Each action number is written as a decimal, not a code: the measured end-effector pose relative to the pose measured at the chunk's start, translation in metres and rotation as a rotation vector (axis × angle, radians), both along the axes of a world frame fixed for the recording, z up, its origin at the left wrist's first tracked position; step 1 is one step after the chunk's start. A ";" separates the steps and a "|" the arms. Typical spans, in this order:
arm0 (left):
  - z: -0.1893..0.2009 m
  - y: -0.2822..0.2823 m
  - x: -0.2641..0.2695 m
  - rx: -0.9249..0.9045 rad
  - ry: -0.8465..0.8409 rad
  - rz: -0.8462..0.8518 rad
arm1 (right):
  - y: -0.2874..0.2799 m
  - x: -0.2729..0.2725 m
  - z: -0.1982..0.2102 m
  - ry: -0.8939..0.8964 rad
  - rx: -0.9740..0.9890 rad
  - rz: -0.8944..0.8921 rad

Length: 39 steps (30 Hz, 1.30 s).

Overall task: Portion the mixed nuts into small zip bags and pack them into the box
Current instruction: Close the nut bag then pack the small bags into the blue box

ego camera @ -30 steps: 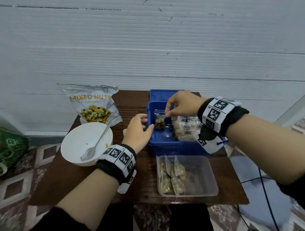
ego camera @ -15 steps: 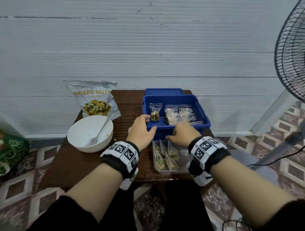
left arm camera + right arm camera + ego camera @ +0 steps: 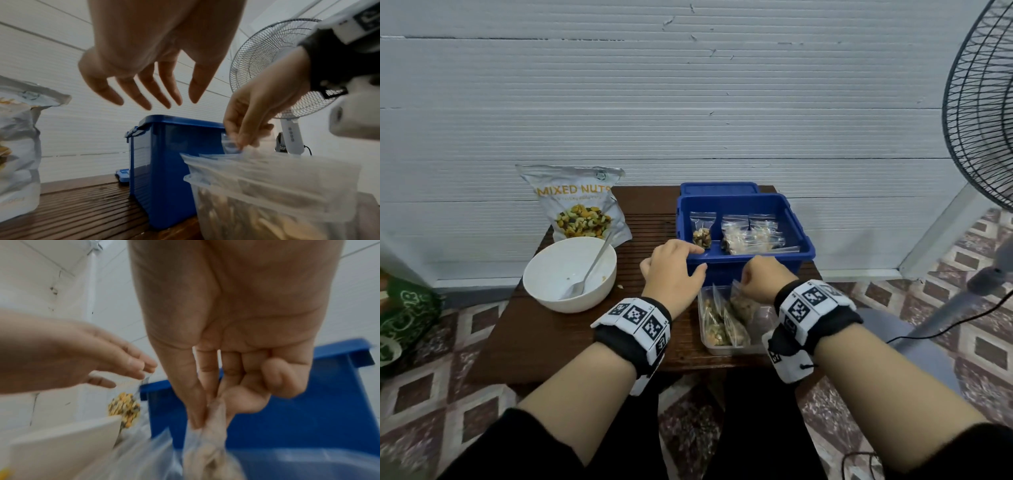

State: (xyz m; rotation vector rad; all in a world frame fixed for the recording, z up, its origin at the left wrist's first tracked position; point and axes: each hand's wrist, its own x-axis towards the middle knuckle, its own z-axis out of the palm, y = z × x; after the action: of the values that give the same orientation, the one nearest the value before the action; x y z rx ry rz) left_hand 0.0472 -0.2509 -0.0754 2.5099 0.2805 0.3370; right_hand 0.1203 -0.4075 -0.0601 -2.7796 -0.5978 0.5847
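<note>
Right hand (image 3: 765, 277) now pinching zip bag (image 3: 743, 303); left hand (image 3: 671, 265) spread.

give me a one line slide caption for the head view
Right hand pinches a filled zip bag from the clear tray while the open left hand hovers by the blue box.

Wall (image 3: 688, 102): white ribbed panels, scuffed. Floor (image 3: 431, 394): patterned tiles, maroon/grey diamonds. Table (image 3: 551, 342): dark brown slatted wood, against wall. Pedestal fan (image 3: 983, 113): black grille, right side. Green bag (image 3: 404, 318): left edge.
</note>
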 end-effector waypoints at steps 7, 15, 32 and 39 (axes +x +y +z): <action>0.007 -0.008 0.005 -0.087 0.021 -0.168 | -0.008 0.006 0.038 -0.026 0.201 0.179; 0.015 -0.002 0.004 -0.188 -0.091 -0.111 | -0.013 0.009 0.048 -0.014 0.350 0.164; 0.012 0.012 0.009 -0.278 -0.178 -0.179 | -0.009 0.009 0.044 -0.047 0.509 0.144; 0.016 0.010 0.007 -0.262 -0.163 -0.188 | -0.004 0.009 0.041 -0.096 0.486 0.211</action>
State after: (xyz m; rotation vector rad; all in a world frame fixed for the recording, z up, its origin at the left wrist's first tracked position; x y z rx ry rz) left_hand 0.0545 -0.2413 -0.0590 2.2149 0.0212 0.3983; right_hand 0.1295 -0.4115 -0.0195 -2.3110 -0.9230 0.2936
